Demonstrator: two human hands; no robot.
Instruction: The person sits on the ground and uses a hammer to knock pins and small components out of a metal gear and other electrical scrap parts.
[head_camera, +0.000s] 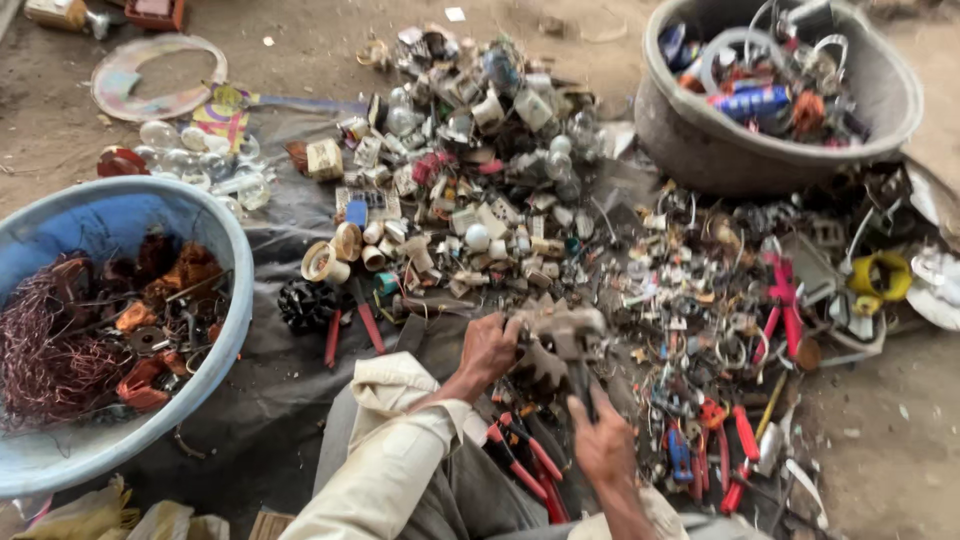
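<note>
Over the scrap pile (560, 230), left hand (490, 348) clamps grey metal part (560, 335); right hand (600, 445) grips dark tool (585, 385). Brace part firmly, lever steadily.

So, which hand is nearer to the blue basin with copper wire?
Left. The left hand grips the grey metal part, on the side toward the blue basin; the right hand is farther away, below that part.

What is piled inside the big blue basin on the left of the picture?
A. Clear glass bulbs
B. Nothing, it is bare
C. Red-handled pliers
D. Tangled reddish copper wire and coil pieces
D: the blue basin holds a tangle of reddish copper wire with orange-brown coil pieces beside it, while the clear glass bulbs lie outside it on the ground and the red-handled pliers lie near the person's hands.
</note>
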